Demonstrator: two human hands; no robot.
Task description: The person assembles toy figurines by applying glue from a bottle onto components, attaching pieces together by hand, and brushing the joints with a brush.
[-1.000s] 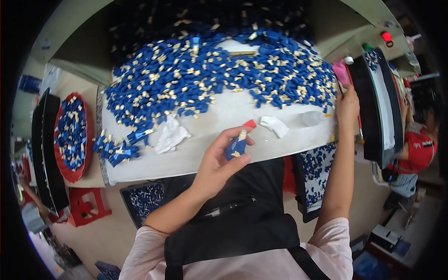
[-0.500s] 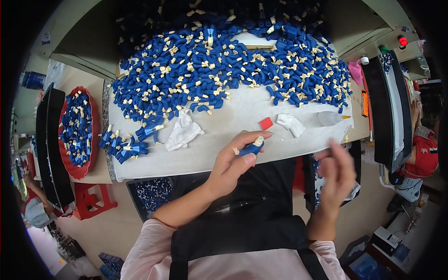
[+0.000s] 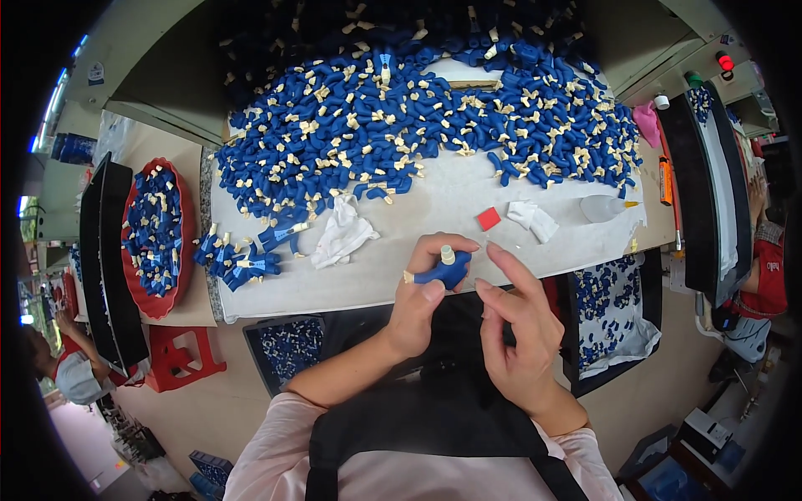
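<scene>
My left hand [image 3: 415, 309] is closed around a small blue figurine part [image 3: 448, 270], gripped between thumb and fingers. A pale neck-like stub sticks up from it, and a cream tip points left. Beside it, my right hand [image 3: 524, 328] is half curled, its thumb and forefinger apart with nothing visible between them; their tips are close to the blue part. On the white-covered table [image 3: 401, 225] beyond lie a small red square [image 3: 488, 219] and a folded white cloth [image 3: 533, 220]. A crumpled white cloth [image 3: 344, 233] rests farther left.
Blue and cream parts [image 3: 334, 138] heap across the back. Assembled blue torsos [image 3: 251, 265] lie left, near a red scalloped tray [image 3: 185, 275]. A clear bottle [image 3: 600, 209] with an orange tip stands right. Below are a lined black tray [image 3: 618, 326] and a red stool [image 3: 185, 359].
My right hand has swung left from the table's right side to beside the blue part. The part, still in my left hand, has turned so its stub points up. The view has shifted slightly.
</scene>
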